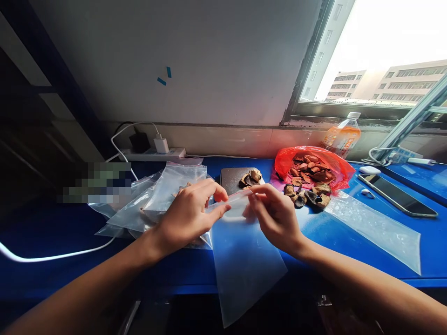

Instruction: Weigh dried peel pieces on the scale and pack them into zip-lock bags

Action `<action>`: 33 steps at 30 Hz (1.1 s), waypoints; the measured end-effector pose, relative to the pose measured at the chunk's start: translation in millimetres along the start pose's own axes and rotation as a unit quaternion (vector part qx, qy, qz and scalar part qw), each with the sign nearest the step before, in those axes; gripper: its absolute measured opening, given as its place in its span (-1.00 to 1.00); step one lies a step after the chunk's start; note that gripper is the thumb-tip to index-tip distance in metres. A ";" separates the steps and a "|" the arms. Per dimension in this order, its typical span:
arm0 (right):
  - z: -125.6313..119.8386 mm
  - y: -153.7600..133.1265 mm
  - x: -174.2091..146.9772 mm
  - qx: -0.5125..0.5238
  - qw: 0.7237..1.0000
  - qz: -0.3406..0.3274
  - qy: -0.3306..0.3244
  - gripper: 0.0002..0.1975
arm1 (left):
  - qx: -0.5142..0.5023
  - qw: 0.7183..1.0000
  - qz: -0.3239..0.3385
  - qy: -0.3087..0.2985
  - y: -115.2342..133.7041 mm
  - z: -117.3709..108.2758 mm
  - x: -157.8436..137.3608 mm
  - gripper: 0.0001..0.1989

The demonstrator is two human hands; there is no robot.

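A clear zip bag (244,265) hangs over the front edge of the blue table, its top edge held up between my hands. My left hand (192,209) grips the upper left of the bag, thumb and fingers bent about its edge. At the upper right, my right hand (275,214) pinches the same edge. No contents show inside the bag. Just behind it is a flat scale (228,176) with brown dried husk pieces (252,178) on it. More husk pieces (307,195) lie right of my right hand, in front of a red plastic bag (284,160) filled with similar pieces.
Several zip bags (178,179) lie piled on the left, some with contents. A flat clear bag (380,228), a phone (398,194) and an earbud (368,193) lie to the right. An orange drink bottle (344,135) stands behind; a power strip (150,154) with cables sits by the wall.
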State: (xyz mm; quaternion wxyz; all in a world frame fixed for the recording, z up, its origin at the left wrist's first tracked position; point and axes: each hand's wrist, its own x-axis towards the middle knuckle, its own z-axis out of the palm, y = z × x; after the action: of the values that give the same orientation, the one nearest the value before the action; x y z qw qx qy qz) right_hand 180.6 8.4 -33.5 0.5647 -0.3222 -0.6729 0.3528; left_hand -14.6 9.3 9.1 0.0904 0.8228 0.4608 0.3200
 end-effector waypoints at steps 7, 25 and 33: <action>-7.5 5.6 0.6 0.143 0.976 0.063 -0.149 -0.70 | -0.126 0.988 -0.011 -0.094 9.0 -5.3 -1.6 -0.87; -2.2 4.4 1.2 -0.098 0.975 -0.181 -0.082 -0.92 | -0.162 0.982 0.085 -0.035 5.2 -0.1 -1.1 -0.89; -5.5 -7.5 3.4 -0.048 0.958 -0.259 -0.114 -0.94 | -0.236 0.961 0.029 -0.138 7.5 -4.9 0.1 -0.89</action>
State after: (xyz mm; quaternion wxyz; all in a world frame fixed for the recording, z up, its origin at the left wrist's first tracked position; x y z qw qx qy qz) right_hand 185.3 7.8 -24.7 0.5403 -0.1215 -0.8092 0.1963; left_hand -12.4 4.5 16.3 0.3357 0.8272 0.3310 0.3057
